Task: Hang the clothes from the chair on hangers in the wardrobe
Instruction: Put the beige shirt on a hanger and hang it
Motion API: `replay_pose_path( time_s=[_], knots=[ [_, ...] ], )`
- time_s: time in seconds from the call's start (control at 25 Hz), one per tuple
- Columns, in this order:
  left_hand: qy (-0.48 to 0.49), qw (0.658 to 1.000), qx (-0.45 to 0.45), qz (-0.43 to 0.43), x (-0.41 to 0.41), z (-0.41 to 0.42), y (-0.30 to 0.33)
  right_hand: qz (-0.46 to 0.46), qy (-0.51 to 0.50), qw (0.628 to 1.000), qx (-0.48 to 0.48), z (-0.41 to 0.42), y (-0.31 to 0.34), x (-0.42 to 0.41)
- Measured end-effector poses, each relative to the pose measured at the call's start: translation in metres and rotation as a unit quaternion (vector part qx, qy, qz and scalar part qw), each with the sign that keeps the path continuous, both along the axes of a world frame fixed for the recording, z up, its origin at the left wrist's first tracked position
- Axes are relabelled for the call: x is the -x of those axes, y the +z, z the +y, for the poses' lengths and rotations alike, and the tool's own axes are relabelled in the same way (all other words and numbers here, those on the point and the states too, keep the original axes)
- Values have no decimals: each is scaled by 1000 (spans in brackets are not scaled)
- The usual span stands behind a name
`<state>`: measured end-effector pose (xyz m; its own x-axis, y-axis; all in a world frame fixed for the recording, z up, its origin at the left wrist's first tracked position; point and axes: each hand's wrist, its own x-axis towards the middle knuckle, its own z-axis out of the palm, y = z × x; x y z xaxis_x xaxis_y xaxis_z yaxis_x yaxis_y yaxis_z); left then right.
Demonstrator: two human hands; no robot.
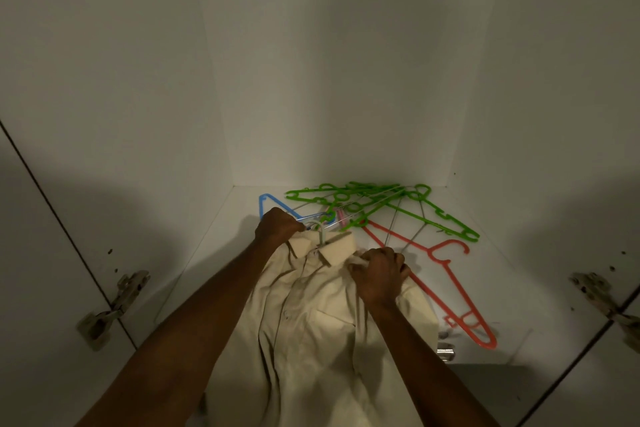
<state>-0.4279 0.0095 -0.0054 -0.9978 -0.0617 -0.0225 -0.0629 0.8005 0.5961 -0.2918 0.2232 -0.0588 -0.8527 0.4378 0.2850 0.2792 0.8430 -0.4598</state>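
Observation:
A cream button-up shirt [311, 333] lies collar-forward on the white wardrobe floor [519, 305]. A pale hanger hook [320, 230] sticks out of its collar. My left hand [277, 227] grips the shirt's left shoulder beside the collar. My right hand [379, 274] holds the right shoulder fabric, fingers curled over it. The hanger's body is hidden inside the shirt.
Loose hangers lie on the floor behind the shirt: several green ones [377, 204], a blue one [268, 203] and a red one [457, 291]. White wardrobe walls rise on three sides. Door hinges sit at the left [114, 305] and right [602, 295].

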Motion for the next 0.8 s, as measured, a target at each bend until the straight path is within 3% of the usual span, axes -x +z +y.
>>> replay_pose_path(
  time_s=[0.08,0.16,0.28,0.4,0.52,0.68,0.8],
  knots=[
    [-27,999,-33,22,-2,0,12,4,6,1000,14,3,2,0],
    [-52,984,-163,56,-13,3,31,32,15,999,34,2,7,-1],
    [-112,938,-328,20,-39,4,63,59,27,996,58,1,24,-7],
    [-179,934,-307,29,-61,-3,91,71,82,980,168,9,48,-11],
    [-214,921,-320,54,-81,-15,115,71,162,925,335,11,86,-21],
    [-264,891,-362,73,-103,-21,142,16,306,875,376,15,127,-40],
    [-287,875,-376,104,-119,-24,159,48,341,846,407,20,150,-50]
  ],
)
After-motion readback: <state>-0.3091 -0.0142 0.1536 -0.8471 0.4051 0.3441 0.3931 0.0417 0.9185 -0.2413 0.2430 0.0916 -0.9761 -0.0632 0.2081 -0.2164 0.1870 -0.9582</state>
